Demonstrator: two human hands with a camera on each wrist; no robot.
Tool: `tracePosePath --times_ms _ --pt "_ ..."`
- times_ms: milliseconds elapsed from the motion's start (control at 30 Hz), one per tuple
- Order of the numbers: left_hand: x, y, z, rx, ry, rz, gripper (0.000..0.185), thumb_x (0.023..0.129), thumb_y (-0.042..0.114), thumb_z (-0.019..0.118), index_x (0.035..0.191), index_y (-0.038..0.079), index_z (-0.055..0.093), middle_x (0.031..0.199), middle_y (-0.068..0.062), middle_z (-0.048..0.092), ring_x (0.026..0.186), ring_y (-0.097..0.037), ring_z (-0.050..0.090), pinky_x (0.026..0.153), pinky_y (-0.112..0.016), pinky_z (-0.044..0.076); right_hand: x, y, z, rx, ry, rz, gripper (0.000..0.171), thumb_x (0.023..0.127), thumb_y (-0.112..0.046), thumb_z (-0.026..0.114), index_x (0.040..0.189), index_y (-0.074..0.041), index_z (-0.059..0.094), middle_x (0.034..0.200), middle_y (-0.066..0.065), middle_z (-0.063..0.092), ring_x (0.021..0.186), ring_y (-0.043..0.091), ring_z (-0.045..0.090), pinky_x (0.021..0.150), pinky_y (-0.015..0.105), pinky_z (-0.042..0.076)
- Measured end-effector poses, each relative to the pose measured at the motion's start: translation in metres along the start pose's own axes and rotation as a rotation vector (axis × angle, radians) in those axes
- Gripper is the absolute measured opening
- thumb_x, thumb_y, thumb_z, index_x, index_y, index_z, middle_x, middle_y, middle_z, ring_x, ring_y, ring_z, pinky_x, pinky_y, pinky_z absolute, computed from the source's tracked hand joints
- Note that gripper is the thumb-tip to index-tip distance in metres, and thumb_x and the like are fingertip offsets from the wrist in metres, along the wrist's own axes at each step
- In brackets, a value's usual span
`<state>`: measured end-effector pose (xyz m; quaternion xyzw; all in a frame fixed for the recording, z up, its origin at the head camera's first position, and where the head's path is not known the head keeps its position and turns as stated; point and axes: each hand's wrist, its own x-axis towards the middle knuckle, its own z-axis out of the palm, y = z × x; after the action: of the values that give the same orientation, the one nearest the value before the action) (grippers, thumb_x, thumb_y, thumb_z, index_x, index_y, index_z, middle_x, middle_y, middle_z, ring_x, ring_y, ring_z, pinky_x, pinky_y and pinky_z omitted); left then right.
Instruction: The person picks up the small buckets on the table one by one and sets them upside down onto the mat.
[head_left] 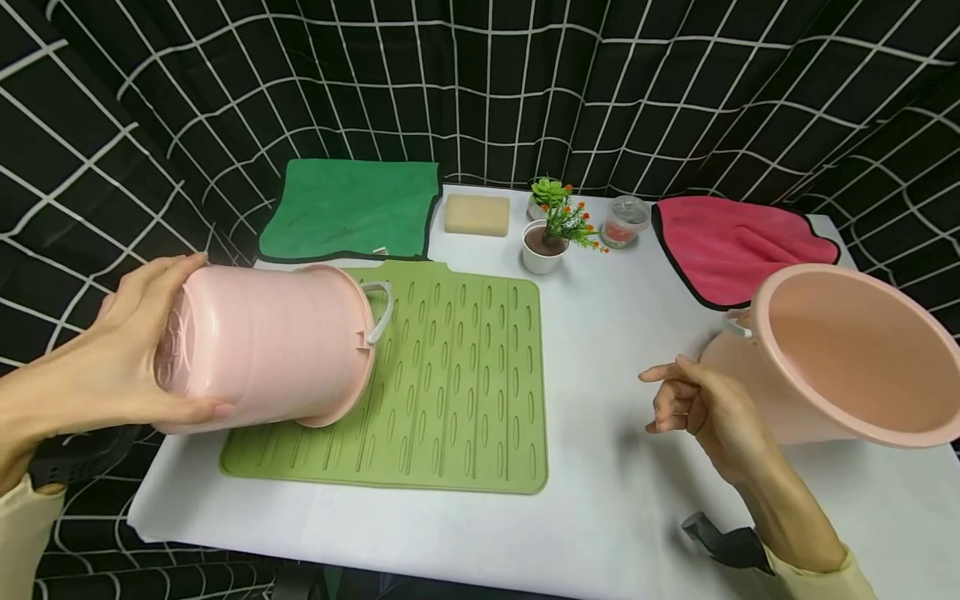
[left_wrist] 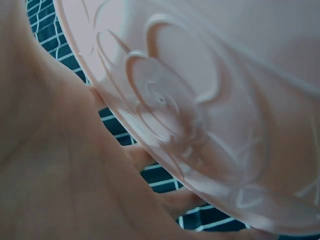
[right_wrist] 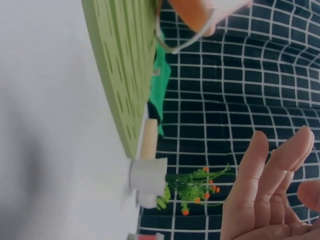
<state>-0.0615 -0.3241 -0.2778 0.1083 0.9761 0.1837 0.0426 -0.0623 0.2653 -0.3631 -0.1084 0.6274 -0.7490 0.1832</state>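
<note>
A pink plastic bucket [head_left: 277, 342] lies on its side above the left part of a ribbed green mat [head_left: 465, 392], its rim low over the mat. My left hand [head_left: 120, 350] grips its base, fingers on top and thumb underneath. The left wrist view fills with the bucket's embossed bottom [left_wrist: 200, 100] against my palm [left_wrist: 60, 175]. A second pink bucket [head_left: 847, 358] stands tilted at the right, mouth toward me. My right hand [head_left: 690, 404] hovers just left of its wall with loosely bent fingers [right_wrist: 270, 190], holding nothing; whether it touches the bucket I cannot tell.
On the white table [head_left: 615, 350], along the back, lie a green cloth [head_left: 352, 208], a beige sponge [head_left: 477, 214], a small potted plant [head_left: 551, 229], a clear jar [head_left: 624, 221] and a pink cloth [head_left: 735, 242]. A black-and-white grid curtain surrounds the table.
</note>
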Motion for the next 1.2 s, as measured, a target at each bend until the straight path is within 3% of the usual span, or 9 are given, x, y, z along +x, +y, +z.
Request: tracePosePath --times_ms 333,667,1200 --pt "0.017 0.027 -0.002 0.074 -0.062 0.016 0.149 0.054 0.052 0.099 0.167 0.021 0.008 0.160 -0.030 0.019 0.127 -0.056 0.029 0.079 -0.078 0.046 0.000 0.003 0.000 -0.002 0.009 0.013 0.053 0.114 -0.015 0.023 0.112 -0.014 0.076 0.074 -0.005 0.074 0.062 0.010 0.071 0.072 0.032 0.063" --pt "0.039 0.041 0.000 0.112 -0.140 0.011 0.142 0.062 0.060 0.092 0.168 0.024 0.005 0.167 -0.026 0.014 0.138 -0.062 0.023 0.091 -0.083 0.042 -0.002 0.006 0.000 0.002 0.006 0.026 0.053 0.114 -0.015 0.023 0.113 -0.015 0.075 0.075 -0.006 0.074 0.062 0.009 0.071 0.072 0.032 0.063" --pt "0.057 0.056 0.020 0.101 -0.136 -0.016 0.132 0.068 0.069 0.084 0.168 0.027 0.008 0.176 -0.018 0.005 0.153 -0.058 0.016 0.105 -0.086 0.028 -0.001 0.009 0.001 0.012 0.005 0.025 0.052 0.114 -0.015 0.023 0.113 -0.014 0.076 0.075 -0.005 0.074 0.062 0.009 0.071 0.072 0.031 0.063"
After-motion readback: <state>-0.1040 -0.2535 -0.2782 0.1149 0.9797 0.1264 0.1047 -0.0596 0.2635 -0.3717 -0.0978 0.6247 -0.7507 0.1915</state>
